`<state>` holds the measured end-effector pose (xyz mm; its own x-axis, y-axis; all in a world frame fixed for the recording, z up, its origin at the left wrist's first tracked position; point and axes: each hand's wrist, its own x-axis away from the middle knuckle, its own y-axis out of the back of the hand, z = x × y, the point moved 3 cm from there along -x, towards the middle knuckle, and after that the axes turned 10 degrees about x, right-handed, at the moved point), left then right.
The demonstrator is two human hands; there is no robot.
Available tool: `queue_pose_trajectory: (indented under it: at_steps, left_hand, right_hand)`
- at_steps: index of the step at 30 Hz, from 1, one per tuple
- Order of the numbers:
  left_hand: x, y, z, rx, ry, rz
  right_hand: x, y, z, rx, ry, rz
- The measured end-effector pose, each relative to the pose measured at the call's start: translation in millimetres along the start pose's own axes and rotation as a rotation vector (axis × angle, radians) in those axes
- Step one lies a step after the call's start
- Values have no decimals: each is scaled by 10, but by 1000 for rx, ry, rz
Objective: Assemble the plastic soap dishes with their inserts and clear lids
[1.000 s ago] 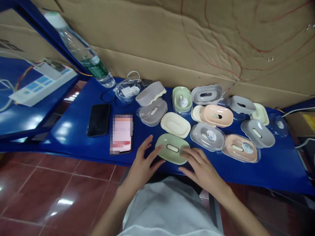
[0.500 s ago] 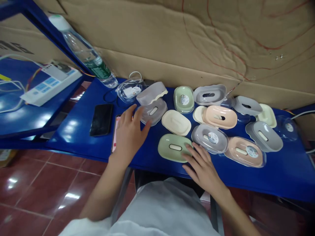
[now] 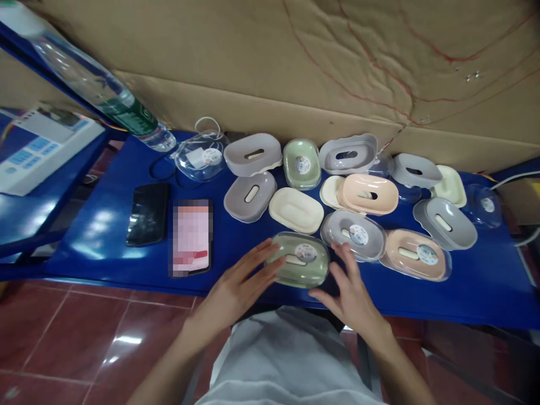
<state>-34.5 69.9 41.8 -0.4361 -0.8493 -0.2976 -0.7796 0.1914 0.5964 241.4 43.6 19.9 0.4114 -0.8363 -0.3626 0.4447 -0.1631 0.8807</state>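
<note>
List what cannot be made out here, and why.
- Screen of the lit black phone, head view: pixelated.
- Label print on the green oval dish's clear plastic lid, head view: blurred.
- Dish's left end, head view: partly behind left hand.
- White power strip, head view: cut by left edge.

Left hand [image 3: 244,281] palm down, right hand [image 3: 352,289] fingers spread

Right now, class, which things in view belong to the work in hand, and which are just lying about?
Belonging, it seems:
green dish under its labelled cover, left hand over it, right hand beside it
grey dishes, peach dishes, cream dish
other clear covers

Seemingly just lying about:
dark-screened phone
lit phone
bottle
power strip
</note>
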Motion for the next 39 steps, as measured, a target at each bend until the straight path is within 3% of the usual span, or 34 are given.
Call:
queue_pose_trajectory:
  at_steps: [3,6,16,23,27,33,39]
  left_hand:
    - [61,-33,23,8,-105,93]
    - [77,-24,84,-31,-133,103]
    - [199,-148,71,-216,-276,-8]
    - [100,-209,2,-123,-169,-49]
    - [44,-264,-25,-90,-168,14]
    - [-51,-280,-5,-64,-147,-7]
    - [-136,-273,74,60,39,-14]
  right_hand:
    - [-30,4,55,42,127,113]
    - [-55,37,84,96,159,102]
    - [15,74,-55,76,286,140]
    - [-57,101,-76,-18,211,84]
    - [-41,81,-76,51,205,55]
    - [-177,108,-88,2,178,120]
    - [-298,60,-59,20,129,105]
